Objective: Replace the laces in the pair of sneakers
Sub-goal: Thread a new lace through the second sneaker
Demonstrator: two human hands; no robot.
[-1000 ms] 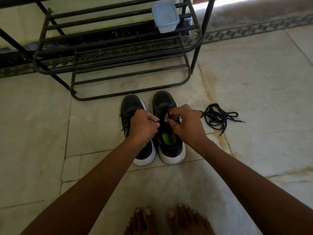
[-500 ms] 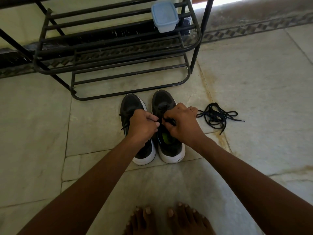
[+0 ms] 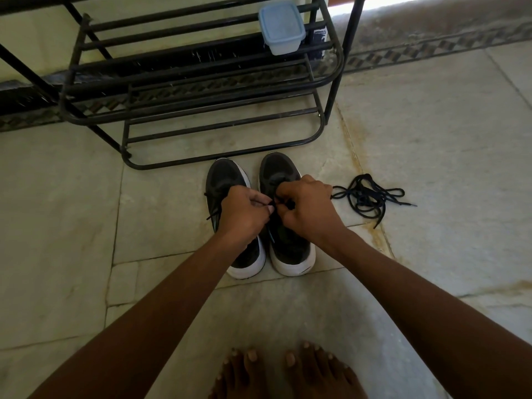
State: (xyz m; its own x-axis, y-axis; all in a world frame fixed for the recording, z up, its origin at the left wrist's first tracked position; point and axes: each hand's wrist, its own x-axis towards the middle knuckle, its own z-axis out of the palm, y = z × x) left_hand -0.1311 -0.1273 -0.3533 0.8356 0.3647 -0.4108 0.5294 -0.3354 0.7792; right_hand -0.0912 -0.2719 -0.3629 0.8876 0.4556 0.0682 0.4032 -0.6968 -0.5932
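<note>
Still both hands (image 3: 276,208) pinching lace (image 3: 283,203)

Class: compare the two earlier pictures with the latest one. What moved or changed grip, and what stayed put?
Both hands, left hand and right hand, stay pinching the lace over the right sneaker; the right hand has edged slightly toward the toe. Left sneaker, loose laces, rack and plastic box are unmoved.

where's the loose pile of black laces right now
In the head view, the loose black laces lie on the floor right of the right sneaker, just beyond the right hand.
</note>
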